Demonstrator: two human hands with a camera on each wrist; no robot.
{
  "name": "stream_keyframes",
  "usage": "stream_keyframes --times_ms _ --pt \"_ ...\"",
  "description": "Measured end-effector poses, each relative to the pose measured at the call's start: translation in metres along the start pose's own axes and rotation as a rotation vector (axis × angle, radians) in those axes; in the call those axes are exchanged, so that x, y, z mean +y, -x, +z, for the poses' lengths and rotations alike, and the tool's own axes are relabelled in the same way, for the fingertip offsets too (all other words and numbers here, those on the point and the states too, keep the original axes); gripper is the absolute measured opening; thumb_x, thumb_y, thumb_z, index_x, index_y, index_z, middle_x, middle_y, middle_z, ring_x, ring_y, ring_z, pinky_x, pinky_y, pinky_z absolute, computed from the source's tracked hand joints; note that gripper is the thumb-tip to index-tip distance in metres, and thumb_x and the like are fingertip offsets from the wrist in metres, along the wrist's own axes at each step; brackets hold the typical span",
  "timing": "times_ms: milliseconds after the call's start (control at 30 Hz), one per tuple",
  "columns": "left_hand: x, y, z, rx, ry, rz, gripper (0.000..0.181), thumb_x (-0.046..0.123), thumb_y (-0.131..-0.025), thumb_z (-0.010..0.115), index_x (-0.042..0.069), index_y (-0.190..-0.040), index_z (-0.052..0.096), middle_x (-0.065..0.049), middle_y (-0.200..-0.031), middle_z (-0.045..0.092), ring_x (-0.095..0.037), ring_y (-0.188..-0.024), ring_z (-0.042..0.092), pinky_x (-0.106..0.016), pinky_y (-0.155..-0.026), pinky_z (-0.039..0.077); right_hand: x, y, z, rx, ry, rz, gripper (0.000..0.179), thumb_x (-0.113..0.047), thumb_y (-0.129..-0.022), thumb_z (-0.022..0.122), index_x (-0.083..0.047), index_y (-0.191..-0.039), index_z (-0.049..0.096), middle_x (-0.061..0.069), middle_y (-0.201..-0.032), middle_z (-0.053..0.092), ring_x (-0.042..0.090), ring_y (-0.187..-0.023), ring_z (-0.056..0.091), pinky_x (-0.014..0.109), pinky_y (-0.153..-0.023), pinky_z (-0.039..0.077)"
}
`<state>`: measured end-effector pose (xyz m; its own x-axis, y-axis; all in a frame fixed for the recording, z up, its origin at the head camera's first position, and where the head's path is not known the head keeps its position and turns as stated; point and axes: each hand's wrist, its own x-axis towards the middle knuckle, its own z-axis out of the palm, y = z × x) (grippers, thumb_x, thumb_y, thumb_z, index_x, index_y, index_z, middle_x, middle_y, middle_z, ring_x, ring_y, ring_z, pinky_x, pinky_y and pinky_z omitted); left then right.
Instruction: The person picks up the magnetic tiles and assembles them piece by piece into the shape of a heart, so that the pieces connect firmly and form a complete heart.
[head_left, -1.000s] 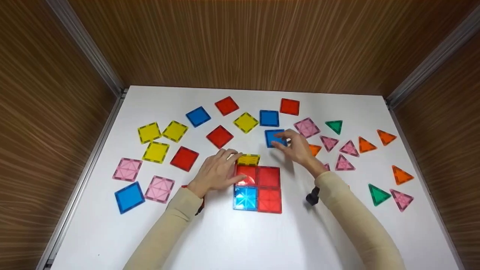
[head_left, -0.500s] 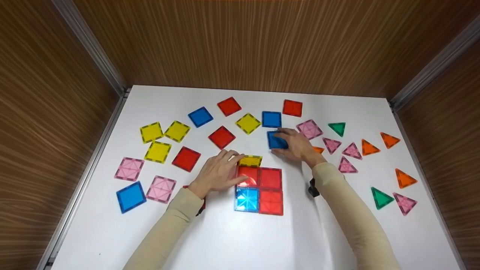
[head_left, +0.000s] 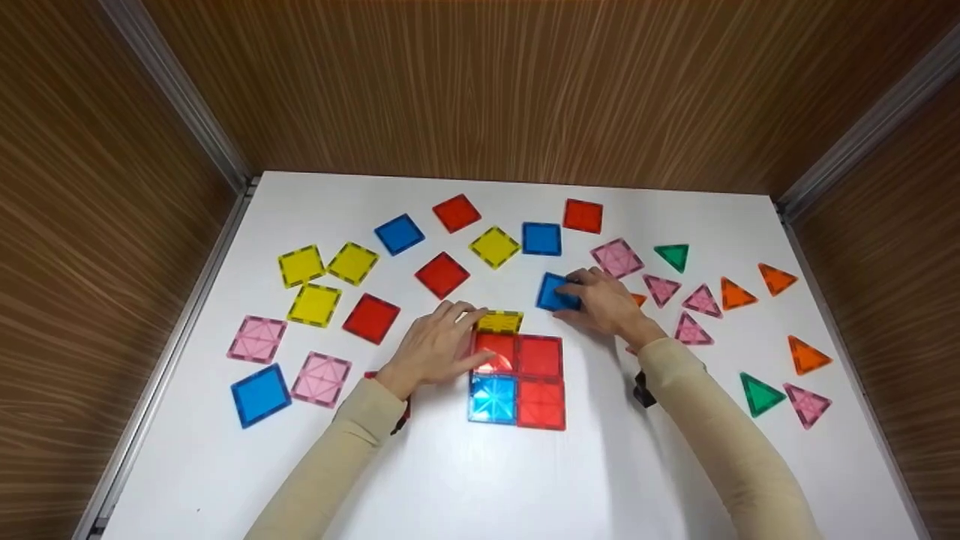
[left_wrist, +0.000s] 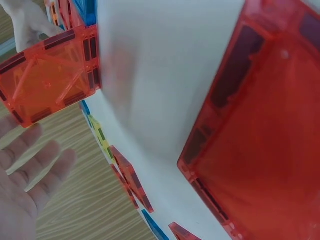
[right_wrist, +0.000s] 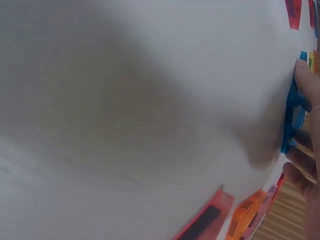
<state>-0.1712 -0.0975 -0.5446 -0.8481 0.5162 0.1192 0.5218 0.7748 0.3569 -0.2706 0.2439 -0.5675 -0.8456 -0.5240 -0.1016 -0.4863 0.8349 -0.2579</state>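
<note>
Two-by-two on the table lies a block of magnetic tiles, three red [head_left: 540,357] and one blue [head_left: 493,399]. A yellow square tile [head_left: 500,322] stands along its far edge. At the block's left side, a red square tile [left_wrist: 47,75] stands upright in the left wrist view, looking orange. My left hand [head_left: 439,345] is beside it, fingers extended, fingertips right at its edge. Up and right of the block, my right hand [head_left: 604,304] pinches a blue square tile [head_left: 553,291] between thumb and fingers; the right wrist view shows this blue tile [right_wrist: 290,115] edge-on.
Loose yellow [head_left: 315,304], red [head_left: 372,319], blue [head_left: 261,395] and pink [head_left: 256,339] squares lie left and behind. Pink [head_left: 703,301], orange [head_left: 808,355] and green [head_left: 761,394] triangles spread over the right. A red tile [left_wrist: 270,130] lies under my left wrist. Wooden panels [head_left: 480,90] enclose the table.
My right hand has closed its fingers on the blue tile and drawn it slightly toward the block, turning it a little. My left hand has stayed in place.
</note>
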Motion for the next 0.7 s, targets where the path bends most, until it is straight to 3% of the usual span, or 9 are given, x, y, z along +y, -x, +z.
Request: stream_keyframes --times_ms 333,600,700 --pt "-0.001 -0.001 0.002 -0.003 -0.010 -0.003 0.076 0.068 -0.097 0.059 0.021 -0.156 0.049 -0.008 -0.149 0.056 -0.026 -0.137 0.052 -0.051 -0.103 0.058 -0.001 0.011 -0.001 0.040 0.038 -0.054 0.050 -0.050 -0.102 0.066 -0.020 -0.142 0.067 0.017 -0.146 0.065 0.042 -0.134 0.059 0.063 -0.115 0.046" --pt "0.002 -0.001 0.001 -0.016 0.002 -0.027 0.077 0.068 -0.097 0.059 0.022 -0.157 0.049 -0.009 -0.149 0.056 -0.028 -0.140 0.051 -0.054 -0.104 0.057 -0.004 0.023 -0.003 0.182 0.068 -0.107 0.034 -0.034 -0.102 0.070 -0.017 -0.132 0.074 0.017 -0.129 0.075 0.039 -0.118 0.071 0.061 -0.104 0.055" --pt "0.002 0.000 0.001 -0.005 -0.003 -0.020 0.076 0.067 -0.097 0.060 0.021 -0.157 0.049 -0.009 -0.148 0.057 -0.027 -0.138 0.052 -0.052 -0.103 0.058 -0.004 0.026 -0.003 0.270 0.098 -0.155 0.030 -0.027 -0.099 0.074 -0.013 -0.125 0.077 0.017 -0.120 0.078 0.038 -0.110 0.074 0.059 -0.100 0.058"
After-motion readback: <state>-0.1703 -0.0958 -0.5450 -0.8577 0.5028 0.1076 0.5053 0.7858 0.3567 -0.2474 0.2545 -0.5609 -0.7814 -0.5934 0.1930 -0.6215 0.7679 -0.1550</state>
